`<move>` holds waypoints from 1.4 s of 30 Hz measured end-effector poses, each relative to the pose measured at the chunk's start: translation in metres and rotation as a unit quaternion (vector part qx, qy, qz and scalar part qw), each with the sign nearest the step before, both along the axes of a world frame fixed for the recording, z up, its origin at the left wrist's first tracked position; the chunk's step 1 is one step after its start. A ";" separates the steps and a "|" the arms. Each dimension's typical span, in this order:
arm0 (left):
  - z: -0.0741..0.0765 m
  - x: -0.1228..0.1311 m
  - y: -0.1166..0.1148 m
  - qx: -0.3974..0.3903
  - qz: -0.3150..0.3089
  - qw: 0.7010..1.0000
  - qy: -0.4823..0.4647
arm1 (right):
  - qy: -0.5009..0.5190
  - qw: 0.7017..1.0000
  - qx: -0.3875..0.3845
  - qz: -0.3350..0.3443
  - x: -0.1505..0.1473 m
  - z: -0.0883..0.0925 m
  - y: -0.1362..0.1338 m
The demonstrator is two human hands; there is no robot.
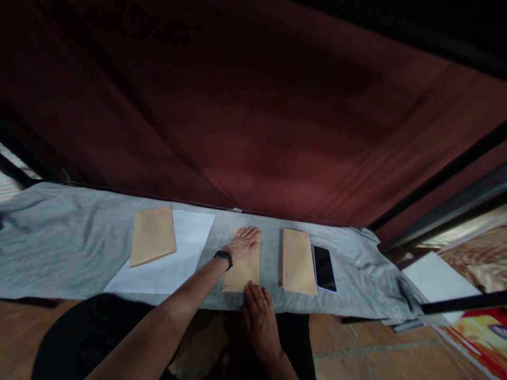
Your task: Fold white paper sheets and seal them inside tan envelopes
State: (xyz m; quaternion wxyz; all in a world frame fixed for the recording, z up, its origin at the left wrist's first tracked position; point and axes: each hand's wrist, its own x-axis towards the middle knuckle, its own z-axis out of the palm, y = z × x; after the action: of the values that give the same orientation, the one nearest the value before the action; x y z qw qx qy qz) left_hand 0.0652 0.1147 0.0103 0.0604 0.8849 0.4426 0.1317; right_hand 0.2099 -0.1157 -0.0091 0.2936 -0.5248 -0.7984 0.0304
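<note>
A flat brown paper piece (pixel 242 272), perhaps an envelope or folded bag, lies lengthwise on the grey cloth in front of me. Across its far part, my left hand (pixel 242 245) rests flat with fingers stretched out and a black band on the wrist. My right hand (pixel 260 314) lies at its near right corner, fingertips flat on the paper's edge. Just to the right is a stack of similar brown paper pieces (pixel 298 262). More brown paper (pixel 153 236) sits at the left, partly over a large white sheet (pixel 180 264).
A phone (pixel 325 268) with a dark screen lies right of the stack. Grey cloth (pixel 75 240) covers the narrow work surface. Dark red fabric (pixel 245 132) hangs behind it. Dark bars (pixel 447 179) and a white board (pixel 439 279) stand at the right, above a tiled floor (pixel 356 348).
</note>
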 end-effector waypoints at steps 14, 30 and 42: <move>-0.016 -0.005 -0.034 -0.006 -0.081 0.997 0.019 | -0.036 0.999 0.000 0.015 0.004 -0.004 0.003; 0.003 -0.023 -0.113 -0.089 -0.137 0.986 0.026 | -0.024 0.999 0.037 0.011 0.004 -0.016 0.002; -0.014 -0.047 -0.185 0.082 -0.050 0.995 -0.003 | -0.089 0.996 0.006 -0.001 0.007 -0.017 -0.001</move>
State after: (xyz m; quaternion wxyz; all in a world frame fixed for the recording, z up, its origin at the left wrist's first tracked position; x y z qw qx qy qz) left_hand 0.0181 -0.0700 -0.0036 -0.0044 0.9075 0.3854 0.1669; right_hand 0.2167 -0.1167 -0.0266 0.2242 -0.5241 -0.8213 -0.0214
